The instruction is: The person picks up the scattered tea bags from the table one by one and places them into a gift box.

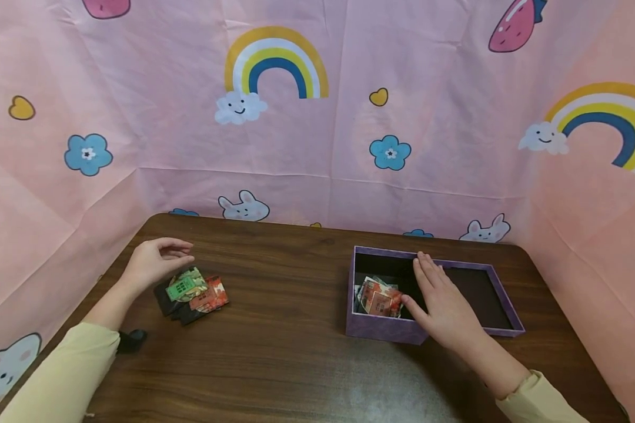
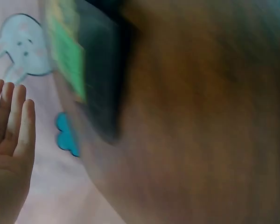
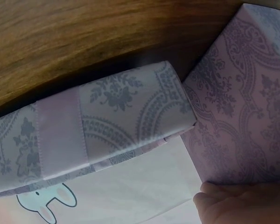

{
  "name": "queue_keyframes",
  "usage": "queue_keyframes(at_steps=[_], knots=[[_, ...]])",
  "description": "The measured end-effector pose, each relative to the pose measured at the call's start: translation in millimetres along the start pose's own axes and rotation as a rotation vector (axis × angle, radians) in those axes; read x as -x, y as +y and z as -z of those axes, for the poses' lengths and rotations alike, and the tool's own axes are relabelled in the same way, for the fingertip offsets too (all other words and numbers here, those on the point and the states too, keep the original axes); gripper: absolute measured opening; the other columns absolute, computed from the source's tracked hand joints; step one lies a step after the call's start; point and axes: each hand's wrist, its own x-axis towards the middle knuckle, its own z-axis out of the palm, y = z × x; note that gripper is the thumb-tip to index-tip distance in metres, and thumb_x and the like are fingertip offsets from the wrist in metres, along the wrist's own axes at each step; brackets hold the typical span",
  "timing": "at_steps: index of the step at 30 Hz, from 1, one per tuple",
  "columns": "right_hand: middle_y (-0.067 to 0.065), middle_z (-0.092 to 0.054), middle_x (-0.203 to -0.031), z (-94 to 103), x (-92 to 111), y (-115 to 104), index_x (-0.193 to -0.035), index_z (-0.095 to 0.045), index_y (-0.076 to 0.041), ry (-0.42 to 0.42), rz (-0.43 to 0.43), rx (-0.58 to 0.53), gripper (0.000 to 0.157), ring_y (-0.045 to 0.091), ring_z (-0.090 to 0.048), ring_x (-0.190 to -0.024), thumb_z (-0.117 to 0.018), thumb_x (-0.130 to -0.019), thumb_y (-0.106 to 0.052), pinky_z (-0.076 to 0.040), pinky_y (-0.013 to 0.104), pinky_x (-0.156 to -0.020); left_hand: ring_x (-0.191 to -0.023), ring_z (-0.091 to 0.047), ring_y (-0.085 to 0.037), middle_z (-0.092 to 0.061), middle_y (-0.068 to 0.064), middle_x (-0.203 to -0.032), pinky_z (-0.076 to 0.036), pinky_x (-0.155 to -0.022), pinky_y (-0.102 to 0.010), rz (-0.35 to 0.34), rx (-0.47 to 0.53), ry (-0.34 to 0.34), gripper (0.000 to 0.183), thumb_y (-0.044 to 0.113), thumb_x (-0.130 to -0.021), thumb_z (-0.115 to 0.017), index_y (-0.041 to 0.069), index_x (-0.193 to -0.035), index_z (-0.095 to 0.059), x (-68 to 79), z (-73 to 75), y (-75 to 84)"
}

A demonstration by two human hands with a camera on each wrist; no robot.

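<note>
On the left of the table lies a small pile of dark, flat card-like pieces with green and red house pictures. My left hand hovers beside and above this pile, fingers loosely bent and holding nothing. In the left wrist view the same hand shows extended fingers, and a dark piece with a green top is blurred. My right hand rests over the right wall of a purple patterned box, fingers extended. Similar red-pictured pieces sit inside the box, at its left.
The box's shallow purple lid, dark inside, lies right of the box. A small black object is near my left sleeve. Behind the brown table hangs a pink cloth with rainbows and rabbits.
</note>
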Motion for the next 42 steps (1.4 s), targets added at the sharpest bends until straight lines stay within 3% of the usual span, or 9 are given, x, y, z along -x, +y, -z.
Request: queue_keyframes(at_steps=[8, 12, 15, 17, 21, 27, 34, 42], knots=[[0.024, -0.022, -0.175, -0.2, -1.2, 0.2, -0.163, -0.031, 0.007, 0.002, 0.003, 0.001, 0.079, 0.043, -0.023, -0.163, -0.058, -0.107, -0.041, -0.026, 0.062, -0.13, -0.084, -0.066, 0.012, -0.075, -0.026, -0.12, -0.057, -0.073, -0.014, -0.019, -0.065, -0.048, 0.047, 0.027, -0.097, -0.081, -0.005, -0.13, -0.071, 0.4, -3.5, -29.3], [0.024, -0.022, -0.175, -2.0, -2.1, 1.1, -0.163, -0.03, 0.007, 0.001, 0.003, -0.005, 0.079, 0.043, -0.022, -0.163, -0.058, -0.107, -0.042, -0.026, 0.062, -0.129, -0.1, -0.077, -0.018, -0.072, -0.029, -0.128, -0.061, -0.08, -0.021, -0.032, -0.1, -0.084, 0.052, 0.03, -0.096, -0.082, -0.005, -0.133, -0.069, 0.8, -4.8, -36.9], [0.024, -0.021, -0.176, -3.5, -2.3, 1.7, -0.164, -0.03, 0.007, -0.007, -0.007, -0.012, 0.08, 0.042, -0.021, -0.164, -0.058, -0.107, -0.043, -0.025, 0.062, -0.13, -0.117, -0.07, -0.043, -0.068, -0.031, -0.134, -0.062, -0.091, -0.036, -0.048, -0.108, -0.121, 0.057, 0.031, -0.096, -0.082, -0.006, -0.137, -0.066, 1.5, -4.6, -38.6], [0.024, -0.021, -0.176, -4.0, -2.3, 1.7, -0.164, -0.03, 0.007, -0.008, -0.01, -0.016, 0.081, 0.042, -0.021, -0.164, -0.058, -0.107, -0.043, -0.025, 0.062, -0.13, -0.122, -0.066, -0.047, -0.065, -0.032, -0.138, -0.06, -0.097, -0.047, -0.053, -0.105, -0.15, 0.061, 0.031, -0.096, -0.083, -0.006, -0.14, -0.063, 2.4, -4.1, -38.4], [0.025, -0.023, -0.175, -4.6, -1.3, 1.5, -0.163, -0.031, 0.008, 0.006, -0.006, -0.018, 0.08, 0.043, -0.022, -0.163, -0.059, -0.106, -0.042, -0.026, 0.063, -0.129, -0.125, -0.062, -0.048, -0.061, -0.031, -0.14, -0.054, -0.103, -0.058, -0.081, -0.14, -0.193, 0.071, 0.033, -0.091, -0.087, -0.007, -0.143, -0.06, 4.3, -4.6, -37.7], [0.024, -0.023, -0.175, -2.8, -0.1, 0.3, -0.163, -0.031, 0.007, 0.008, -0.005, -0.017, 0.08, 0.043, -0.023, -0.163, -0.058, -0.107, -0.042, -0.026, 0.062, -0.129, -0.119, -0.063, -0.046, -0.061, -0.029, -0.133, -0.053, -0.101, -0.061, -0.155, -0.21, -0.189, 0.081, 0.033, -0.081, -0.095, -0.008, -0.141, -0.061, 5.5, -8.6, -36.8], [0.024, -0.024, -0.175, -2.0, -0.2, 1.1, -0.163, -0.032, 0.007, 0.007, -0.004, -0.013, 0.079, 0.043, -0.023, -0.163, -0.058, -0.107, -0.042, -0.027, 0.062, -0.129, -0.114, -0.064, -0.042, -0.061, -0.027, -0.131, -0.055, -0.096, -0.056, -0.207, -0.243, -0.177, 0.084, 0.036, -0.075, -0.099, -0.007, -0.138, -0.063, 3.2, -12.5, -35.7], [0.024, -0.023, -0.175, -3.8, -1.0, 1.3, -0.163, -0.032, 0.007, 0.001, -0.009, -0.021, 0.08, 0.043, -0.022, -0.163, -0.059, -0.106, -0.042, -0.025, 0.062, -0.13, -0.11, -0.064, -0.036, -0.063, -0.025, -0.129, -0.055, -0.092, -0.047, -0.195, -0.241, -0.203, 0.079, 0.037, -0.077, -0.097, -0.004, -0.137, -0.066, -0.7, -12.3, -38.5]])
